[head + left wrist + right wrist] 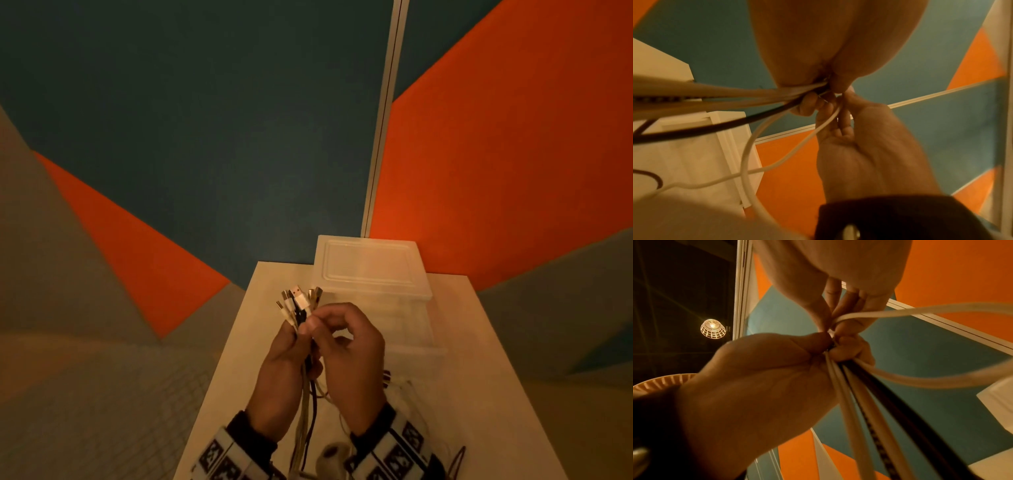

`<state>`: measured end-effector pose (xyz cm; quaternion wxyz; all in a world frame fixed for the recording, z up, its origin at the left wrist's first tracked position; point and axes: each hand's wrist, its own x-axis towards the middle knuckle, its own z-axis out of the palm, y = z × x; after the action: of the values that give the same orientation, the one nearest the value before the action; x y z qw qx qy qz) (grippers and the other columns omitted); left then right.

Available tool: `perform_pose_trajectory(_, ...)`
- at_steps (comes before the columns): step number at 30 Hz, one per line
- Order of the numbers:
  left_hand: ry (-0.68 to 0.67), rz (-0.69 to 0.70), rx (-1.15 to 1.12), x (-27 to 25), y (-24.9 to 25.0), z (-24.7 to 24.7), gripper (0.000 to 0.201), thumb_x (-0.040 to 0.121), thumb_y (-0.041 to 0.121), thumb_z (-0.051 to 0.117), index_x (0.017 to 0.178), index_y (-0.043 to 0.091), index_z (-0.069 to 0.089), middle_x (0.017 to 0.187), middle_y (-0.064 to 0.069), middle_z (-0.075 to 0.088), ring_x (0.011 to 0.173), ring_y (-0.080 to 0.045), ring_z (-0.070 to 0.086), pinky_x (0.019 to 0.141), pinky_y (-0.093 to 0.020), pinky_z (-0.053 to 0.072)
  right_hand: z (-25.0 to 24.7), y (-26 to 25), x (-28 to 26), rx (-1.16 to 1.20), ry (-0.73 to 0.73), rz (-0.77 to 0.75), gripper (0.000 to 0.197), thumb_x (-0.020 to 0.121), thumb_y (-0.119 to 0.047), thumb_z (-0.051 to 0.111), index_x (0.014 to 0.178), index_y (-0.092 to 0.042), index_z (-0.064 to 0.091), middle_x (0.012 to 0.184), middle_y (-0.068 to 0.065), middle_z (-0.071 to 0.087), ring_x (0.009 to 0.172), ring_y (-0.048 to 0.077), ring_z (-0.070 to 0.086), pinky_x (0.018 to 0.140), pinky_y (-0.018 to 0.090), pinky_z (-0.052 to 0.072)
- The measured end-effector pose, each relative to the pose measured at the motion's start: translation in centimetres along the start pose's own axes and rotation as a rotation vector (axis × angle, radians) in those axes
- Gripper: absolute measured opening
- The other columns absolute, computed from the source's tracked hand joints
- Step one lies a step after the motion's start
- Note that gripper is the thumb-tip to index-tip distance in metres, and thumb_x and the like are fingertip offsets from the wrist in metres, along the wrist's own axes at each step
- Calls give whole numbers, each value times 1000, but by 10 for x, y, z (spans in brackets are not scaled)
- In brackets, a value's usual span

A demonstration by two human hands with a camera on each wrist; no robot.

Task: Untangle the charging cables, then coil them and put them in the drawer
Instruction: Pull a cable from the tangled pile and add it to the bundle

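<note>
Above the white table (486, 383) both hands hold one bundle of charging cables (298, 303), its white and metal plug ends fanned upward. My left hand (291, 330) grips the bundle just below the plugs. My right hand (311, 323) pinches a white cable at the same spot. The cords, white, black and braided, hang down between my wrists (306, 411). In the left wrist view the cords (756, 95) run out leftward from the left hand (828, 82), with the right hand (830, 105) beneath. In the right wrist view the right hand (835, 321) pinches a white cord (900, 311) beside the left hand (827, 344).
A translucent plastic drawer unit (373, 267) stands at the back right of the table, close behind the hands. More loose cable (406, 387) lies on the table to the right of my right wrist. Orange and teal wall panels enclose the table. A caged lamp (712, 329) hangs overhead.
</note>
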<state>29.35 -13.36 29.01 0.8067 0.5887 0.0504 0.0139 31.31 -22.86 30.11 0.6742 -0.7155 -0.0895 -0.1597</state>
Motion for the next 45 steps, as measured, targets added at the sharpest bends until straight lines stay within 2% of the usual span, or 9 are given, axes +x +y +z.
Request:
perform_pose_trajectory(8, 19, 78, 42, -2, 3, -5, 34, 98, 27, 38, 117, 8, 60, 101, -11, 74, 92, -29, 71, 72, -37, 56, -3, 7, -6, -150, -129, -141, 21, 93, -15, 62, 103, -30, 72, 103, -11, 52, 97, 4, 59, 76, 18, 55)
perform_pose_trajectory(14, 26, 15, 4, 2, 5, -8, 36, 93, 37, 45, 95, 4, 59, 84, -11, 64, 74, -28, 65, 68, -42, 53, 0, 16, -8, -110, -87, -54, 30, 84, -20, 72, 98, -27, 47, 96, -3, 50, 84, 8, 56, 62, 16, 52)
perform_pose_trajectory(21, 27, 99, -271, 18, 22, -29, 28, 104, 24, 35, 79, 15, 43, 67, 1, 33, 51, -10, 31, 55, -27, 41, -32, 78, -8, -118, -648, 98, 22, 90, -47, 60, 85, -26, 53, 74, -8, 59, 60, 8, 51, 59, 24, 42)
perform_pose_trajectory(25, -10, 155, -287, 17, 41, -43, 24, 103, 23, 34, 81, 15, 42, 68, 3, 31, 50, -6, 25, 47, -21, 27, -49, 120, -16, -345, -694, 9, 36, 95, -63, 36, 77, -34, 47, 68, -10, 49, 65, 3, 46, 63, 29, 39)
perform_pose_trajectory(29, -56, 264, -332, 9, 63, -51, 23, 100, 22, 34, 80, 16, 43, 64, 7, 35, 49, -4, 23, 44, -18, 26, -74, 157, -16, -613, -656, 36, 88, 82, -79, 30, 114, -3, 61, 95, 0, 59, 85, 10, 54, 78, 20, 45)
perform_pose_trajectory(31, -105, 313, -401, 8, 84, -62, 25, 100, 18, 30, 80, 17, 45, 64, 8, 36, 51, -6, 20, 45, -20, 23, -94, 185, -18, -756, -716, 107, 111, 64, -95, 19, 122, -11, 59, 108, -4, 59, 98, 10, 55, 88, 19, 43)
perform_pose_trajectory(35, -66, 308, -378, 4, 97, -67, 36, 105, 19, 20, 80, 19, 46, 65, 8, 33, 53, -8, 16, 47, -22, 19, -113, 202, -15, -784, -707, 345, 34, 96, -49, 37, 98, -29, 64, 110, -14, 64, 108, 10, 59, 100, 25, 36)
perform_pose_trajectory(41, 3, 131, -163, 13, 50, -46, 24, 88, 28, 58, 79, 14, 41, 63, 2, 40, 46, -6, 19, 43, -19, 19, -91, 165, -5, -527, -487, 273, 33, 100, -31, 46, 68, -32, 53, 68, -10, 59, 68, 4, 55, 72, 20, 43)
perform_pose_trajectory(45, -9, 48, 105, 10, 8, -26, 27, 96, 25, 44, 84, 3, 52, 80, -15, 67, 42, -9, 25, 42, -20, 25, -79, 138, -2, -476, -422, 155, 30, 102, -37, 41, 73, -36, 49, 63, -13, 56, 62, -1, 55, 61, 12, 39)
